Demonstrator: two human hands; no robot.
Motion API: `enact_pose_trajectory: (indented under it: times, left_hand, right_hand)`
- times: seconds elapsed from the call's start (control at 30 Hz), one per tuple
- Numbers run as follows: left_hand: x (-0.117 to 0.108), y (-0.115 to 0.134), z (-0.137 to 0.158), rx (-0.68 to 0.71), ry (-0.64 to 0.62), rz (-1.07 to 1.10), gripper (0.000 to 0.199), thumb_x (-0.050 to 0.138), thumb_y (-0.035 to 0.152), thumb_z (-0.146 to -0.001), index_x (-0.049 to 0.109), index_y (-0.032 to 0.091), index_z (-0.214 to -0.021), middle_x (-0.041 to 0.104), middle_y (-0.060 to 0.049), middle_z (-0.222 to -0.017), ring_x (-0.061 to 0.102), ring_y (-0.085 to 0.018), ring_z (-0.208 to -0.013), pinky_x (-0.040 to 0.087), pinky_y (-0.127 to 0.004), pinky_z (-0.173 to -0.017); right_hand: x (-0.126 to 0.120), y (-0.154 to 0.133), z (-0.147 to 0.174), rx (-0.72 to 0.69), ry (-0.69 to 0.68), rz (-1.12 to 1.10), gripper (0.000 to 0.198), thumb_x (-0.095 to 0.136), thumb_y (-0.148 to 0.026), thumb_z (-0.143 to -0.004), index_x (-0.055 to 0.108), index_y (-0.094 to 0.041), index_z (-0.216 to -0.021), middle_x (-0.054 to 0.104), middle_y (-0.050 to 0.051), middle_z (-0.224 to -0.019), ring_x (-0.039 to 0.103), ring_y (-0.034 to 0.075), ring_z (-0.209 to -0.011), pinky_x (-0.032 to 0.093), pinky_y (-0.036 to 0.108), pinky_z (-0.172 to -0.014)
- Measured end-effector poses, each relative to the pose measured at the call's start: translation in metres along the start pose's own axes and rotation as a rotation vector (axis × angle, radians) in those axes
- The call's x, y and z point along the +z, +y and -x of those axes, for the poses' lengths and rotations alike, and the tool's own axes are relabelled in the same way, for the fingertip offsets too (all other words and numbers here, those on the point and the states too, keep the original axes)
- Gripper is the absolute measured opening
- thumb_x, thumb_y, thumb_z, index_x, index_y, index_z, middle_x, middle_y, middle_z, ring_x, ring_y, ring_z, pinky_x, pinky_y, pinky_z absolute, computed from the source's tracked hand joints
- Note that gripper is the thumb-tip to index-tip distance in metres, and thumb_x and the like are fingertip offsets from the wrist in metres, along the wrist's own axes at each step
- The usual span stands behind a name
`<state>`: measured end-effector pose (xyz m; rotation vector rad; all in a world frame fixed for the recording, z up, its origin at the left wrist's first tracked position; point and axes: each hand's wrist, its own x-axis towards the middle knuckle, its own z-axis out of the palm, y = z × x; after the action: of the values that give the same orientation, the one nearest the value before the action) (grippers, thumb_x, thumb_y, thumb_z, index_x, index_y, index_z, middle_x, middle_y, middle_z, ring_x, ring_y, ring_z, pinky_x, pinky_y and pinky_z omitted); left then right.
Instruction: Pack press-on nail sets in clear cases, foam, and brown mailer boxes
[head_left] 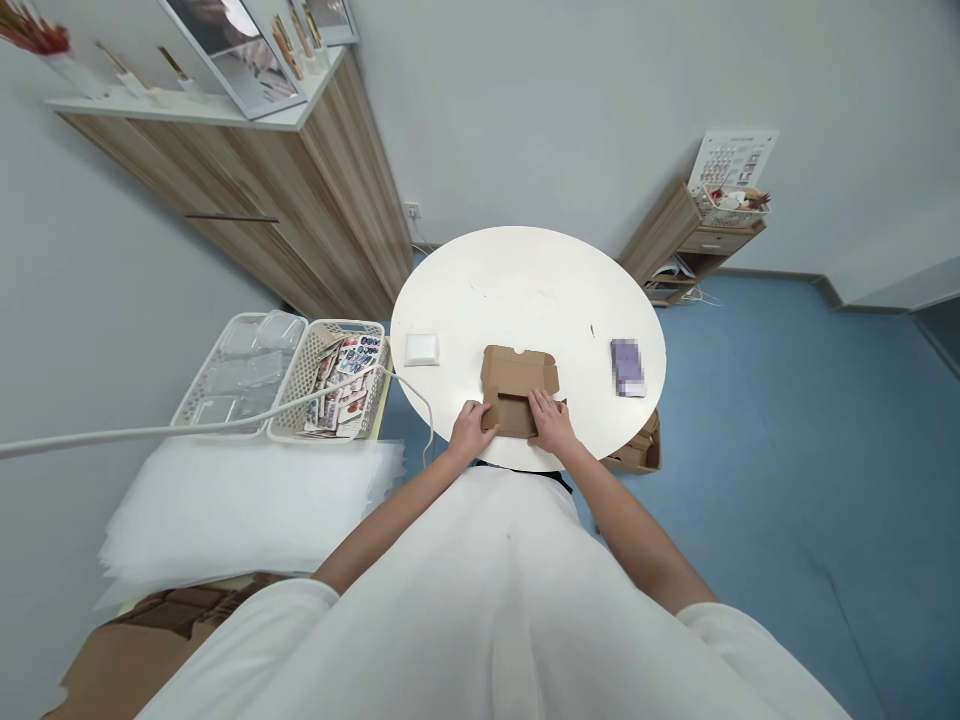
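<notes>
A brown cardboard box (517, 372) lies with its lid folded back at the near side of the white oval table (525, 270). My left hand (471, 430) grips the box's left side wall, fingers bent over the cardboard. On the right side, my right hand (551, 424) is closed on the box wall, with its fingers reaching over the inside. No contents show in the part of the box that I can see. A small white packet (422, 349) rests to the left, and a purple stack (628, 367), partly blurred, lies to the right.
Left of the table stand a white basket of printed sachets (345, 390) and a basket of clear plastic cases (251, 365). A white cable (337, 385) crosses towards the table's left edge. A cardboard carton (643, 452) sits below the right edge. Wooden cabinets (352, 170) stand behind.
</notes>
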<state>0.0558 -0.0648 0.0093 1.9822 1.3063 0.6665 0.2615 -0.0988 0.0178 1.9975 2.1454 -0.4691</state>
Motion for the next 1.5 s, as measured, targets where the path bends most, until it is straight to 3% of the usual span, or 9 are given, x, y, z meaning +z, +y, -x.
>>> enact_pose_trajectory:
  times: [0.17,0.33,0.5,0.77,1.0,1.07,1.17,1.3,1.5]
  left_hand:
    - [-0.001,0.001,0.002,-0.118,-0.045,0.026,0.058,0.070,0.040,-0.062,0.050,0.018,-0.112,0.046,-0.008,-0.109,0.051,-0.022,-0.103,0.044,-0.036,-0.088]
    - [-0.007,-0.005,-0.004,-0.290,-0.029,0.070,0.030,0.054,0.028,-0.077,0.050,0.016,-0.104,0.055,-0.009,-0.104,0.057,-0.018,-0.090,0.046,-0.033,-0.079]
    - [-0.009,-0.008,-0.016,-0.436,-0.090,0.017,0.022,0.054,0.024,-0.074,0.048,0.018,-0.095,0.061,-0.004,-0.086,0.059,-0.016,-0.078,0.045,-0.028,-0.072]
    - [-0.005,-0.005,-0.029,-0.414,-0.249,-0.324,0.019,0.052,0.017,-0.070,0.046,0.020,-0.087,0.061,-0.007,-0.083,0.058,-0.023,-0.079,0.038,-0.029,-0.062]
    - [-0.003,-0.006,-0.030,-0.401,-0.216,-0.273,0.019,0.052,0.021,-0.073,0.048,0.018,-0.091,0.061,-0.007,-0.084,0.058,-0.021,-0.081,0.040,-0.029,-0.066]
    - [-0.006,-0.006,-0.026,-0.383,-0.220,-0.160,0.028,0.055,0.030,-0.074,0.048,0.018,-0.098,0.060,-0.006,-0.087,0.057,-0.019,-0.081,0.042,-0.029,-0.069]
    - [-0.013,-0.006,-0.018,-0.320,-0.232,0.001,0.066,0.061,0.045,-0.069,0.035,0.017,-0.123,0.055,-0.009,-0.106,0.057,-0.017,-0.082,0.045,-0.029,-0.072]
    - [-0.021,-0.004,-0.019,-0.079,-0.359,-0.017,0.114,0.076,0.048,-0.049,0.011,0.022,-0.139,0.043,-0.012,-0.121,0.054,-0.022,-0.094,0.044,-0.035,-0.081]
    - [-0.016,-0.003,-0.038,-0.018,-0.427,-0.126,0.120,0.080,0.047,-0.038,0.018,0.024,-0.139,0.042,-0.011,-0.117,0.048,-0.031,-0.108,0.040,-0.038,-0.089]
  right_hand:
    - [-0.001,-0.003,0.002,-0.010,-0.023,-0.008,0.113,0.070,-0.038,-0.058,-0.004,-0.018,-0.141,0.005,0.013,-0.149,0.003,0.028,-0.136,0.017,0.050,-0.101]
    - [-0.007,0.001,0.009,-0.089,-0.059,-0.006,0.113,0.067,-0.040,-0.059,-0.008,-0.017,-0.141,0.003,0.014,-0.149,0.001,0.028,-0.136,0.016,0.050,-0.102]
    - [-0.010,0.001,0.012,-0.138,-0.076,0.012,0.113,0.066,-0.041,-0.058,-0.007,-0.017,-0.141,0.001,0.015,-0.149,0.000,0.029,-0.136,0.014,0.050,-0.102]
    - [-0.004,-0.005,0.016,-0.132,-0.065,0.002,0.108,0.063,-0.041,-0.061,-0.005,-0.018,-0.141,0.000,0.015,-0.149,-0.001,0.030,-0.136,0.015,0.051,-0.101]
    - [-0.006,-0.001,0.013,-0.131,-0.076,0.014,0.107,0.062,-0.040,-0.062,-0.006,-0.017,-0.141,0.002,0.014,-0.149,0.000,0.029,-0.136,0.014,0.049,-0.102]
    - [-0.009,0.002,0.011,-0.132,-0.085,0.020,0.107,0.062,-0.038,-0.062,-0.007,-0.017,-0.141,0.001,0.014,-0.149,0.001,0.028,-0.136,0.014,0.049,-0.102]
    - [-0.013,0.008,0.009,-0.133,-0.093,0.027,0.108,0.063,-0.036,-0.061,-0.008,-0.017,-0.141,0.000,0.013,-0.149,0.001,0.028,-0.136,0.014,0.050,-0.102]
    - [-0.015,0.013,0.008,-0.136,-0.105,0.033,0.108,0.063,-0.034,-0.062,-0.011,-0.018,-0.140,-0.001,0.013,-0.149,0.001,0.027,-0.136,0.014,0.049,-0.102]
    - [-0.018,0.018,0.002,-0.151,-0.120,0.028,0.106,0.062,-0.034,-0.064,-0.010,-0.020,-0.141,-0.003,0.011,-0.149,-0.003,0.028,-0.136,0.014,0.049,-0.102]
